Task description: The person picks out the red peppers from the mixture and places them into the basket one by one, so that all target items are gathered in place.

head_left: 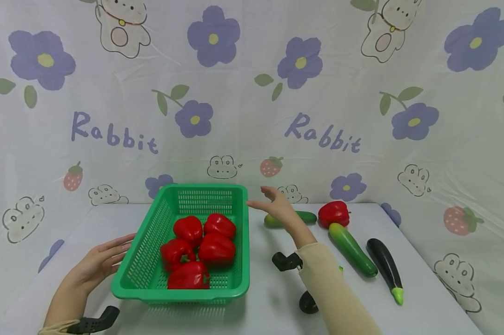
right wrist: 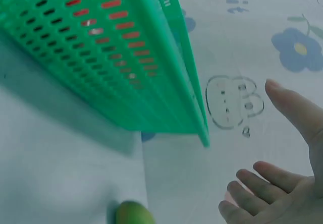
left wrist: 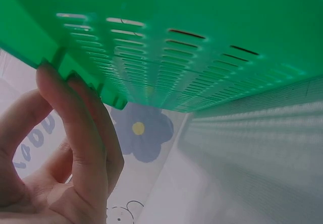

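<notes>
A green plastic basket [head_left: 141, 260] with slotted walls holds several red bell peppers [head_left: 217, 250]. On its left side, my left hand [head_left: 99, 260] has its fingers extended against the wall. The left wrist view shows those fingertips [left wrist: 48, 75] touching the basket just below its rim. To the right of the basket, my right hand [head_left: 279, 208] is raised with thumb and fingers spread, holding nothing. A gap separates it from the basket rim in the right wrist view. Behind that hand lies a cucumber [head_left: 306, 217], partly covered by it.
Right of my right arm lie another red bell pepper [head_left: 334, 214], a second cucumber [head_left: 352, 250] and an eggplant [head_left: 384, 265]. A dark, rounded thing [head_left: 308, 303] is mostly hidden under my right forearm. A printed curtain [head_left: 243, 93] stands behind the white table [head_left: 268, 288].
</notes>
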`<state>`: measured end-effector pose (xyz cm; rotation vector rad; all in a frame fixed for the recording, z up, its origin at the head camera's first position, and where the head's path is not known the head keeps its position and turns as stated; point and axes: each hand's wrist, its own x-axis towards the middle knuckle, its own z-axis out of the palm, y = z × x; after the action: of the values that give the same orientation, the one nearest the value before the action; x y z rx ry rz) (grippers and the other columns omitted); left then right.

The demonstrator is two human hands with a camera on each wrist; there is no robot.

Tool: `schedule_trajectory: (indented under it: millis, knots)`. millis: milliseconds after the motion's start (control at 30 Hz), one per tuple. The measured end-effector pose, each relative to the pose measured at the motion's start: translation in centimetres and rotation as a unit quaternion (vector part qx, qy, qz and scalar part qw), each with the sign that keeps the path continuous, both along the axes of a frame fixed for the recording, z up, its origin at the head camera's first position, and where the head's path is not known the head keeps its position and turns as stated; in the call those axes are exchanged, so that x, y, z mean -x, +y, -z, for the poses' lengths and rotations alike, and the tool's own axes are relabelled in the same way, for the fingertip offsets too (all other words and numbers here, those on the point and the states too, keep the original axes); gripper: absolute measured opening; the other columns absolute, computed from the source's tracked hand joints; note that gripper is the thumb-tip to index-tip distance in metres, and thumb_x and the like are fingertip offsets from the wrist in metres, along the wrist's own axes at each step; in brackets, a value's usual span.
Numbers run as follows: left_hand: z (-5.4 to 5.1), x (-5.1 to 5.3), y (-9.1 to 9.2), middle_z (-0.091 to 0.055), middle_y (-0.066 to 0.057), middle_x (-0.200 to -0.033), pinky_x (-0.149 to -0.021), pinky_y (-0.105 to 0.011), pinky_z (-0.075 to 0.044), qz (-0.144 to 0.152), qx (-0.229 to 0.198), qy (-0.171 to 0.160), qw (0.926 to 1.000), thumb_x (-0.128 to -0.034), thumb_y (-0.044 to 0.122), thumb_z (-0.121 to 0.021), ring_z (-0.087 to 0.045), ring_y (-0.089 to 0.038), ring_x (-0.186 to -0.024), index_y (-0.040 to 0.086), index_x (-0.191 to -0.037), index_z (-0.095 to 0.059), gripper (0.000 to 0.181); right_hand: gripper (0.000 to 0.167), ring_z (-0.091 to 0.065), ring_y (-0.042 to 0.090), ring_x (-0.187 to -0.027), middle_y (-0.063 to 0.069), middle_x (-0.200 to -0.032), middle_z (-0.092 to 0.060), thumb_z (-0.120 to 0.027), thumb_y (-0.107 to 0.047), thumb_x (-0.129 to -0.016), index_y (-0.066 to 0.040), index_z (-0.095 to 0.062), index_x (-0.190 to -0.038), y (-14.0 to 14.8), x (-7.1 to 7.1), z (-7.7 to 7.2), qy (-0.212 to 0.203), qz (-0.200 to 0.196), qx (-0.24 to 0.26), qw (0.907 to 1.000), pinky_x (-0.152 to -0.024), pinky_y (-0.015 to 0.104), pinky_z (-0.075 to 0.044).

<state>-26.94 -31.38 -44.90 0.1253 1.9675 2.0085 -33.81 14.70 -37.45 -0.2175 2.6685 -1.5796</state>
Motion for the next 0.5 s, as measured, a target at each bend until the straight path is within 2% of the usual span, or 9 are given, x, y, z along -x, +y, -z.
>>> schedule_trajectory:
  millis: [267, 500]
  knots:
    - [0.0, 0.0, 0.0, -0.067, 0.024, -0.113, -0.089, -0.028, -0.053, 0.005, -0.008, 0.000, 1.0000, -0.1031, 0.019, -0.048, -0.063, 0.003, -0.107, 0.039, -0.117, -0.066, 0.030, 0.081, -0.026, 0.032, -0.148, 0.009, -0.159, -0.033, -0.071, -0.042, -0.086, -0.015, -0.032, -0.152, 2.8, 0.0, 0.7, -0.018, 0.026, 0.005, 0.9995, -0.116, 0.058, -0.026]
    - [0.1, 0.0, 0.0, -0.067, 0.024, -0.114, -0.089, -0.028, -0.053, 0.009, -0.014, 0.003, 0.9999, -0.1032, 0.018, -0.048, -0.063, 0.003, -0.107, 0.039, -0.117, -0.066, 0.031, 0.080, -0.027, 0.035, -0.147, 0.013, -0.159, -0.030, -0.068, -0.043, -0.088, -0.015, -0.030, -0.153, 5.5, 0.1, 1.6, -0.021, 0.055, 0.000, 0.9983, -0.114, 0.060, -0.029]
